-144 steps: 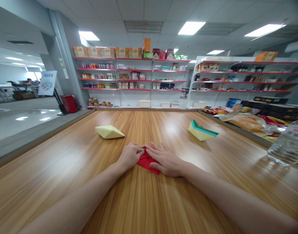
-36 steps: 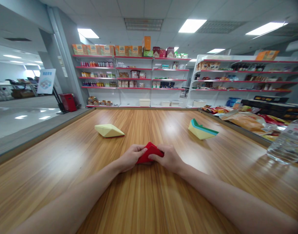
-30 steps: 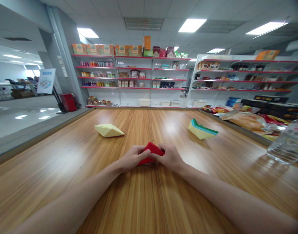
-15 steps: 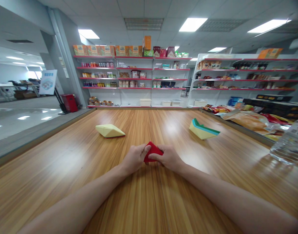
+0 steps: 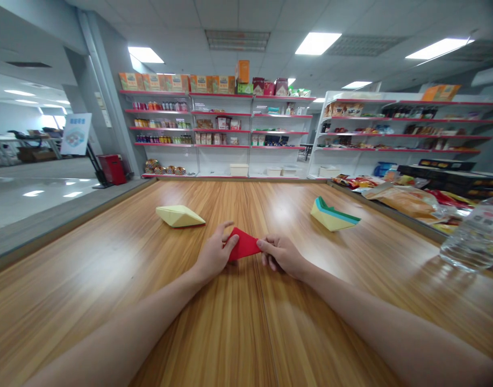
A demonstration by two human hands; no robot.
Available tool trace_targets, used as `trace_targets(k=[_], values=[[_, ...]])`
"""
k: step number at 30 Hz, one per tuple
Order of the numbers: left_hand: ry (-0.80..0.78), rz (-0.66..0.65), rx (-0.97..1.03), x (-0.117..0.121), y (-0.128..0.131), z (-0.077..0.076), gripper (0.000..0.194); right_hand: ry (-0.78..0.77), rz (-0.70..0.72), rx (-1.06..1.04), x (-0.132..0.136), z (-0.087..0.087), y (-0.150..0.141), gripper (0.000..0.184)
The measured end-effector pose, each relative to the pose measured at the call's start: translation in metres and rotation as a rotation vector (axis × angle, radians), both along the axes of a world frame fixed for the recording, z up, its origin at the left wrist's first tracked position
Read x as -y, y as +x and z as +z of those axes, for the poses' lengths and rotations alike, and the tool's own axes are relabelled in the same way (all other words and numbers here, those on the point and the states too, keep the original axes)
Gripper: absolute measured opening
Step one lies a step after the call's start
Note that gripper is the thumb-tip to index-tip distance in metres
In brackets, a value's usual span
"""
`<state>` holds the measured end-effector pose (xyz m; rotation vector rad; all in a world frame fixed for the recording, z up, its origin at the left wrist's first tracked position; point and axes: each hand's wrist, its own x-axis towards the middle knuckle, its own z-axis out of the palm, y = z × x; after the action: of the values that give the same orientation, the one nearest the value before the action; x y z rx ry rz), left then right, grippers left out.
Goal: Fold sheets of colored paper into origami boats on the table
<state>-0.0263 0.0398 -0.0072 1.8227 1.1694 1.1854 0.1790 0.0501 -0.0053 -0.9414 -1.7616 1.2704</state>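
A piece of folded red paper (image 5: 243,245) is held between my hands just above the wooden table (image 5: 214,333). My left hand (image 5: 214,248) grips its left side, thumb on top and the index finger stretched out beyond the edge. At the pointed right corner, my right hand (image 5: 281,252) pinches the paper between thumb and fingers. Farther off to the left lies a pale yellow folded paper boat (image 5: 179,216) with a thin red edge below. Another paper boat (image 5: 333,215), layered yellow, blue and green, rests on the right.
A clear plastic bottle (image 5: 470,236) stands near the table's right side. Beyond the right edge lie snack packets (image 5: 407,201) and black boxes (image 5: 451,177). Shelves of goods (image 5: 220,131) line the back. A sign board (image 5: 76,133) stands at the left by a red box (image 5: 112,169).
The red paper has turned and now shows a wider flat face. My right hand has shifted to pinch its right corner, and my left index finger has lifted away.
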Motion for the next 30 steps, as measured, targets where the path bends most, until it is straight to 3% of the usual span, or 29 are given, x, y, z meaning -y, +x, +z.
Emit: trace_targets(k=[3, 6, 10, 18, 24, 30], values=[[0.316, 0.053, -0.15, -0.001, 0.0, -0.004, 0.044, 0.023, -0.051, -0.008, 0.0, -0.001, -0.001, 0.038], [0.425, -0.018, -0.333, 0.001, 0.001, -0.007, 0.046, 0.051, -0.113, -0.057, -0.001, -0.001, -0.002, 0.039], [0.362, -0.102, -0.372, 0.005, 0.004, -0.009, 0.059, 0.111, -0.202, -0.15, 0.001, 0.003, -0.006, 0.041], [0.163, -0.251, -0.007, 0.016, 0.014, 0.006, 0.055, 0.26, -0.215, -0.111, 0.013, 0.007, -0.016, 0.032], [0.03, -0.377, 0.021, 0.02, 0.016, 0.008, 0.048, 0.305, -0.216, -0.05, 0.016, 0.005, -0.018, 0.034], [-0.073, -0.445, 0.191, 0.016, 0.016, 0.006, 0.044, 0.331, -0.235, -0.035, 0.014, 0.002, -0.018, 0.035]])
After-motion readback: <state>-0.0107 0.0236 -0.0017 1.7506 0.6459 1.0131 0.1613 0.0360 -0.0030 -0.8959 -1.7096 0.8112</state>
